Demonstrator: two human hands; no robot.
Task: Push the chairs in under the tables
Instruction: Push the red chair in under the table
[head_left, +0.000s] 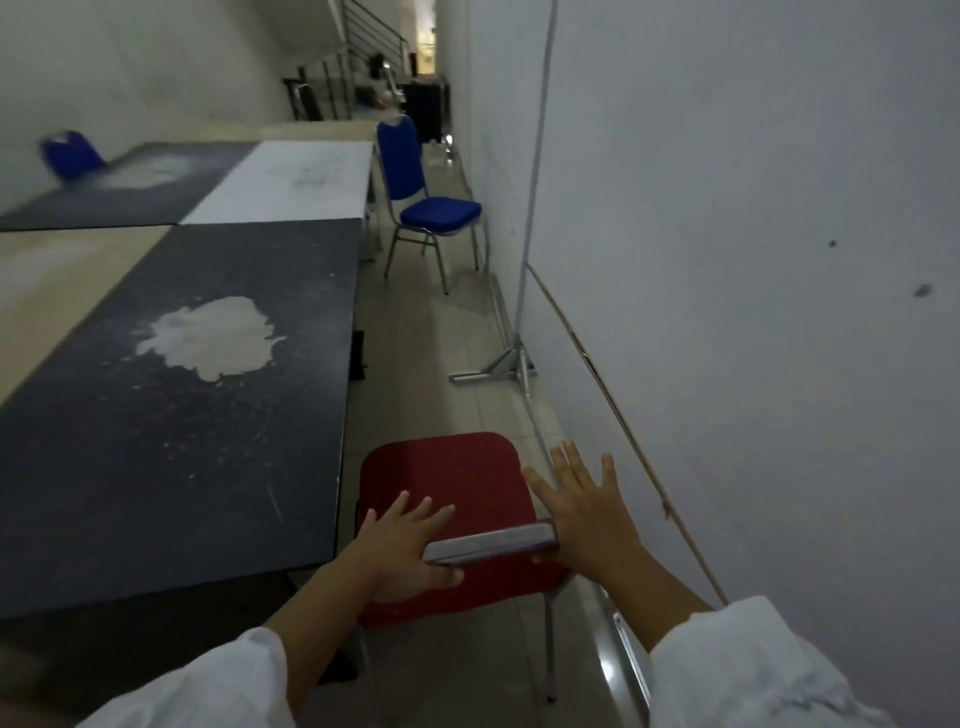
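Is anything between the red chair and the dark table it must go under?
Nothing visible: the red chair stands right beside the edge of the dark table, left hand and right hand at its backrest. A table leg stands farther along; the space underneath is hidden.

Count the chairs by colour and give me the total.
Red chair: 1
Blue chairs: 2, the aisle chair and the far-left chair, which is blurred
Total: 3
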